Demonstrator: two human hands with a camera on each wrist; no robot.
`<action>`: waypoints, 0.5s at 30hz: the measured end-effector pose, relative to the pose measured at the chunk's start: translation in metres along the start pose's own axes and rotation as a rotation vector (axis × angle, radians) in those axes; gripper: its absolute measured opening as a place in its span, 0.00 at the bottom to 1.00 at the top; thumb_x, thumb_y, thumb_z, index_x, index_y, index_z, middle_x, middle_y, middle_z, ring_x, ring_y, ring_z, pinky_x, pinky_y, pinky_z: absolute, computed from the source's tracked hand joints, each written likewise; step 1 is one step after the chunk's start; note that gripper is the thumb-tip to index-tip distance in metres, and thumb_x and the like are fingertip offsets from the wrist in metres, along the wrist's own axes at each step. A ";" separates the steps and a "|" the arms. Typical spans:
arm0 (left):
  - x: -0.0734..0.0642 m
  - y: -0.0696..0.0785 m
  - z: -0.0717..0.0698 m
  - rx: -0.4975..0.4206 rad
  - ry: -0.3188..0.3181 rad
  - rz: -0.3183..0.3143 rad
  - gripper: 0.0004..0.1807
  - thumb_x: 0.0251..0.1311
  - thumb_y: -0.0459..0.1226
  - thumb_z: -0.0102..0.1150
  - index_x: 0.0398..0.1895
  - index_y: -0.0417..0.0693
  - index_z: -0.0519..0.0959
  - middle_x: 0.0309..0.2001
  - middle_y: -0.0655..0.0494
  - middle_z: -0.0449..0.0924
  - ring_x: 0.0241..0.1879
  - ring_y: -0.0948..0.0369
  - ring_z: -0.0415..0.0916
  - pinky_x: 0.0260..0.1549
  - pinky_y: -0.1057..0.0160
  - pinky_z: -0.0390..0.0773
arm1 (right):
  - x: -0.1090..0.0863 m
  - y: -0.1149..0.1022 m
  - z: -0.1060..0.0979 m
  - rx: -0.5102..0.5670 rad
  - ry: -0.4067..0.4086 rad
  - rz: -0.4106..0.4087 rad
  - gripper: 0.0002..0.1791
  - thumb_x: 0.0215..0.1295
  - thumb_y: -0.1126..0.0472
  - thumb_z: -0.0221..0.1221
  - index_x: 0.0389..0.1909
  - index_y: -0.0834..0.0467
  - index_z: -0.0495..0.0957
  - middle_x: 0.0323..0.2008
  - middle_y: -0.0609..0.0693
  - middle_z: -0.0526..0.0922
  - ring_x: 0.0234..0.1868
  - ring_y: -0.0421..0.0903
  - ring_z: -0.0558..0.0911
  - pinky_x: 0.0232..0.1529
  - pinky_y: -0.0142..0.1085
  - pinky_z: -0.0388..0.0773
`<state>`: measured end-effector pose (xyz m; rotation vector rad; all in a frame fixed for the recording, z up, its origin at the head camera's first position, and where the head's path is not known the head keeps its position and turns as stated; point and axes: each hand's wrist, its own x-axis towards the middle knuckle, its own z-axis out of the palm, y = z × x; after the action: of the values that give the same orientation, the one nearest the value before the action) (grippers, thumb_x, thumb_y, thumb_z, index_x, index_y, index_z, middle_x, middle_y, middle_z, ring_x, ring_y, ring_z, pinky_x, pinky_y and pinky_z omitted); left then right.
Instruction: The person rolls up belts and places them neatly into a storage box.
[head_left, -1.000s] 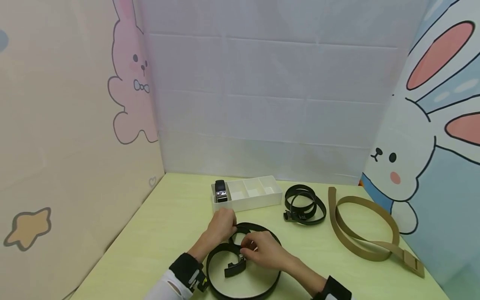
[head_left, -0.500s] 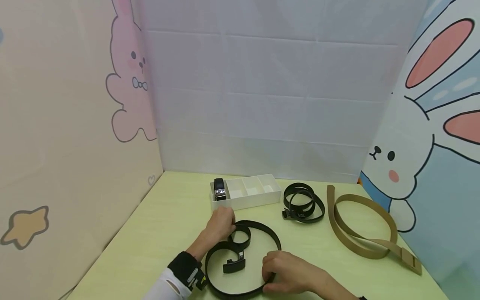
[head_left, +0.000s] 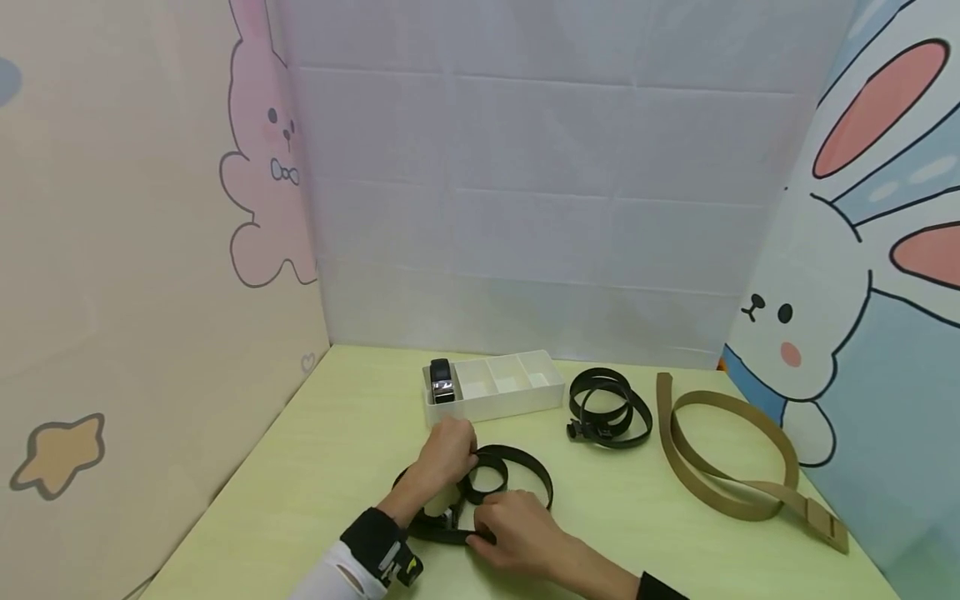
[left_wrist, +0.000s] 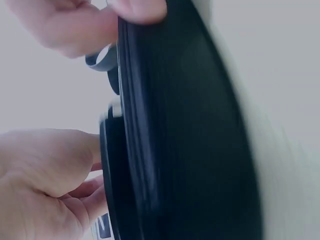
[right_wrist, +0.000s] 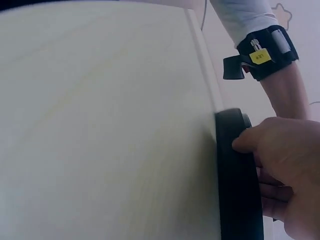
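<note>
A black belt [head_left: 446, 533] stands on its edge in loose coils at the front of the table. My left hand [head_left: 447, 454] pinches it beside the small inner coil. Lower right, my right hand [head_left: 517, 529] grips the outer loop. In the right wrist view the thumb of the right hand [right_wrist: 280, 165] lies along the black belt [right_wrist: 237, 185], with fingers behind it. Up close in the left wrist view, the belt [left_wrist: 185, 130] is blurred, and fingers hold it at the top. The left forearm partly hides the belt's buckle end in the head view.
Behind the hands stands a white divided box [head_left: 502, 408], with a rolled black belt [head_left: 442, 382] in its left compartment. To its right lie a second coiled black belt [head_left: 647, 421] and a tan webbing belt [head_left: 791, 462]. Cloth walls surround the table's back and sides.
My right hand moved from the buckle to the outer loop at lower right, then leftward with it. The outer loop has become smaller. My left hand stayed at the inner coil.
</note>
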<state>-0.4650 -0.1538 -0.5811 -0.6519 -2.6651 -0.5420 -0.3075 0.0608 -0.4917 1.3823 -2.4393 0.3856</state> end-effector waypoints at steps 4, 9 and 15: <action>-0.003 0.012 -0.009 -0.037 -0.004 0.012 0.17 0.57 0.35 0.83 0.15 0.61 0.88 0.16 0.72 0.81 0.18 0.73 0.72 0.19 0.70 0.73 | 0.006 0.000 -0.001 0.068 -0.044 0.062 0.14 0.71 0.51 0.76 0.25 0.47 0.86 0.23 0.37 0.82 0.24 0.26 0.70 0.29 0.19 0.63; -0.013 0.051 -0.055 -0.093 -0.045 0.017 0.11 0.60 0.30 0.80 0.21 0.49 0.92 0.21 0.60 0.89 0.21 0.66 0.81 0.22 0.65 0.79 | 0.005 0.025 -0.015 0.270 0.000 0.155 0.14 0.74 0.56 0.73 0.26 0.50 0.87 0.22 0.38 0.84 0.25 0.24 0.72 0.32 0.20 0.69; -0.015 0.072 -0.076 -0.078 -0.065 0.082 0.08 0.62 0.30 0.80 0.25 0.48 0.94 0.24 0.60 0.91 0.23 0.69 0.80 0.23 0.66 0.78 | 0.012 0.068 -0.027 0.197 0.073 0.264 0.05 0.72 0.63 0.74 0.41 0.61 0.89 0.39 0.52 0.91 0.39 0.48 0.87 0.42 0.39 0.85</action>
<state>-0.3985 -0.1332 -0.5016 -0.8097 -2.6744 -0.6147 -0.3685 0.0954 -0.4680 1.0942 -2.5843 0.7423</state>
